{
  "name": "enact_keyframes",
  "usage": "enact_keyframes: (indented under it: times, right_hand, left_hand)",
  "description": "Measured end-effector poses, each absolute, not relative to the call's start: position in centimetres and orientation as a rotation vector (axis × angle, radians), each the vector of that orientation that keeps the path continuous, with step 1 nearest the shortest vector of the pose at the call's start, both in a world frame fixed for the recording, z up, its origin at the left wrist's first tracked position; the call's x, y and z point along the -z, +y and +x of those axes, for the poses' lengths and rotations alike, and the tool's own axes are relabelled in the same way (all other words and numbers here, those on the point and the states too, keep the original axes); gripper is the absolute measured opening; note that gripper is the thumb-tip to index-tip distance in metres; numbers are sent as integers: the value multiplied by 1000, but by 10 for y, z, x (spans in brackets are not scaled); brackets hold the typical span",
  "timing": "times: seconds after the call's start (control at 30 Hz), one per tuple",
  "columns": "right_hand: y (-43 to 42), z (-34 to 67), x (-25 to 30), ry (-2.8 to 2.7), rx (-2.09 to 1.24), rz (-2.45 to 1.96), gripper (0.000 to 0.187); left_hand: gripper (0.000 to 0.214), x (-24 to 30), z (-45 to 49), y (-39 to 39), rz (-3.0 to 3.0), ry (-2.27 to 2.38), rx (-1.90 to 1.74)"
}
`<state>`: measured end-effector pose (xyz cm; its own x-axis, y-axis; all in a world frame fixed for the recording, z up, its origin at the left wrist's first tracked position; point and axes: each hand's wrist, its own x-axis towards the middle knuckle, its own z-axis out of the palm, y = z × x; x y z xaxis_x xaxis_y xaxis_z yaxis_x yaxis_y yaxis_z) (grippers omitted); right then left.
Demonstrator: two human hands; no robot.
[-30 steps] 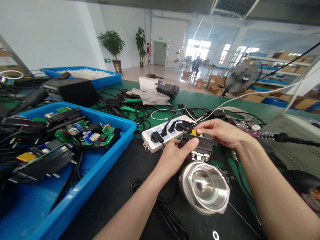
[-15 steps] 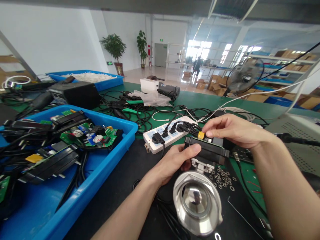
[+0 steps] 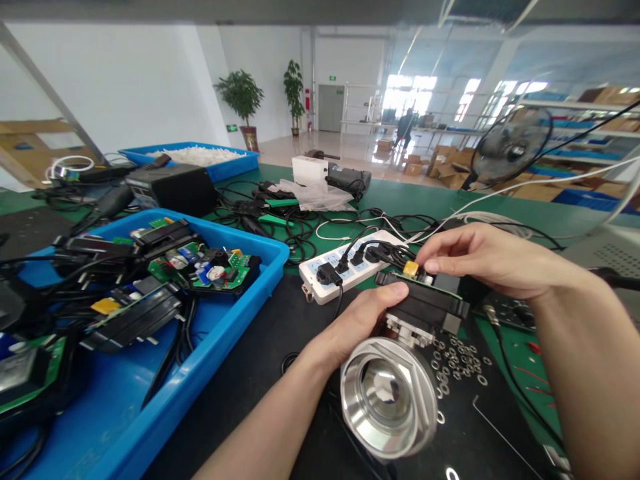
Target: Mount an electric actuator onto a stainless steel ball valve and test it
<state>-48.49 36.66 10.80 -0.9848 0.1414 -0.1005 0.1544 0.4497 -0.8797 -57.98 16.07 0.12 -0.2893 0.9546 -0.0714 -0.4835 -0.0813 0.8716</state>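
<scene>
My left hand [image 3: 367, 312] is closed around the near left end of a black valve actuator base [image 3: 423, 303], thumb on top. A green circuit board with a yellow block-shaped component [image 3: 411, 269] lies along the base's upper side. At that component my right hand [image 3: 475, 257] is closed, thumb and fingers together; anything between the fingertips is hidden. Beneath the base, a metal bracket [image 3: 407, 331] joins it to a shiny stainless steel ball valve [image 3: 390, 400], whose round hex-rimmed opening faces me. Black cables run up behind the board.
To the left, a blue tray [image 3: 220, 340] holds several similar board assemblies. A white power strip [image 3: 350, 267] with plugs stands behind my left hand. Metal washers [image 3: 460, 360] and a hex key [image 3: 505, 433] lie on the black mat at right. A fan [image 3: 515, 150] stands farther back.
My view has swung slightly left, so the scene sits farther right. The valve and base have tilted a little, the valve moving left against the mat. Both hands keep their places on the assembly.
</scene>
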Motion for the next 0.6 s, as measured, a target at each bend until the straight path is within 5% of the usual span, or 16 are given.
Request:
enact_keyframes:
  times: [0.6]
  right_hand:
    - [373,-489,-99,2683,1622,348,37]
  left_hand:
    - [50,6,-579,166,625,947,-1635]
